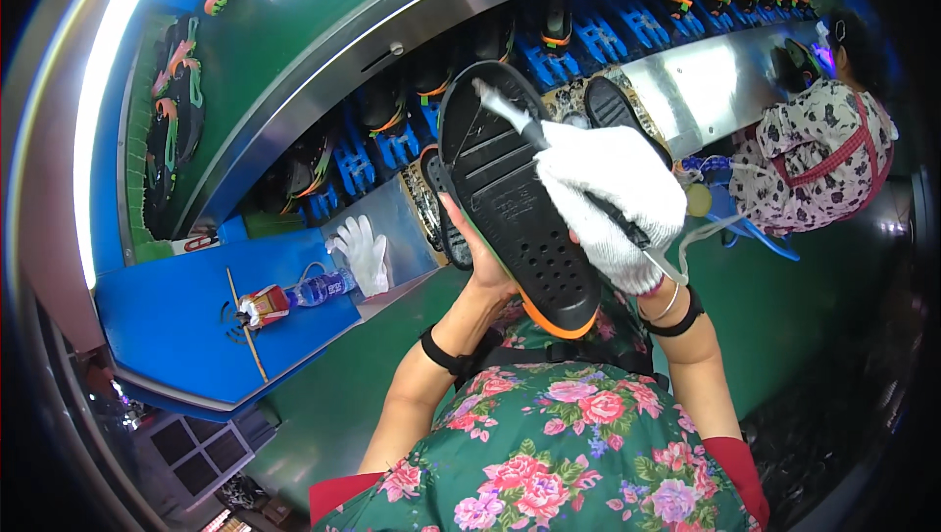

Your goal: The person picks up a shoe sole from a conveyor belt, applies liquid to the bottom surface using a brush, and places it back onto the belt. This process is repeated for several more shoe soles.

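My bare left hand [482,253] grips a black shoe sole [500,204] by its left edge and holds it up in front of me, bottom face toward me. The sole has ridges, a cluster of round holes and an orange rim at its near end. My right hand [613,199], in a white knitted glove, is closed around a brush [506,109]. Its pale bristles lie over the far end of the sole; whether they touch cannot be told. A thin pale tube [686,248] runs beside my right wrist.
Beyond the sole, a line carries black shoes on blue holders [600,34]. More black soles [613,106] rest near its edge. On the blue table [167,312] at left are a white glove [363,253], plastic bottle [323,287], red-yellow packet [265,307] and stick [251,341]. A co-worker [823,155] sits at right.
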The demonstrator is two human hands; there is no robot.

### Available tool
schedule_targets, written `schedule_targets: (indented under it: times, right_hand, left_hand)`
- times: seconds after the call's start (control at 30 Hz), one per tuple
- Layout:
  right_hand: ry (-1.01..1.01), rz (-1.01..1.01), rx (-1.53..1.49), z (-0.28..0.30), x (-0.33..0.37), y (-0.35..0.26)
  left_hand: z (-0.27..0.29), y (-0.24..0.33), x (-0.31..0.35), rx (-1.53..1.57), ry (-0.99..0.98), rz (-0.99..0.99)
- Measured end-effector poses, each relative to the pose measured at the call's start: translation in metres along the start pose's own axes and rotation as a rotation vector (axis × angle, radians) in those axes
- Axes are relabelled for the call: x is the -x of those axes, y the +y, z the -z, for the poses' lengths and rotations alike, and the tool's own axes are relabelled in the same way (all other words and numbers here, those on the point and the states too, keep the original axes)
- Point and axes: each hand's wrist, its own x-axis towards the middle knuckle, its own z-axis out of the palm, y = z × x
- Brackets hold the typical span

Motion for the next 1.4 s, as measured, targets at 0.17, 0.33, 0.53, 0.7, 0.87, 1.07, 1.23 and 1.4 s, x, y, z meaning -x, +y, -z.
schedule_targets:
  times: [0.17, 0.33, 0.53, 0.7, 0.87, 1.07, 1.23, 1.4]
  right_hand:
    - [-0.048, 0.015, -0.041, -0.004, 0.008, -0.001]
    - [0.031, -0.065, -0.22, -0.01, 0.012, 0.001]
    - [0.013, -0.037, -0.366, -0.023, 0.029, 0.001]
    - [0.133, -0.057, -0.362, -0.036, 0.033, 0.0]
    - [0.078, -0.072, -0.414, -0.014, 0.018, 0.002]
    - [-0.081, 0.002, -0.19, -0.006, 0.019, 0.006]
    - [0.061, -0.166, -0.412, -0.004, 0.013, 0.011]
    - [-0.084, 0.028, -0.193, -0.001, 0.013, 0.006]
  left_hand:
    - [0.016, -0.002, -0.006, 0.268, -0.367, -0.03]
    - [0.031, 0.002, -0.014, 0.294, -0.395, -0.007]
    - [0.029, 0.009, -0.013, 0.247, -0.357, 0.086]
    - [0.029, 0.011, -0.018, 0.246, -0.343, 0.105]
    - [0.027, 0.012, -0.018, 0.221, -0.286, 0.153]
    - [0.021, 0.011, -0.023, 0.272, -0.014, 0.137]
    - [0.015, 0.02, -0.027, 0.414, -0.078, 0.171]
    - [0.006, 0.027, -0.033, 0.222, -0.039, 0.098]
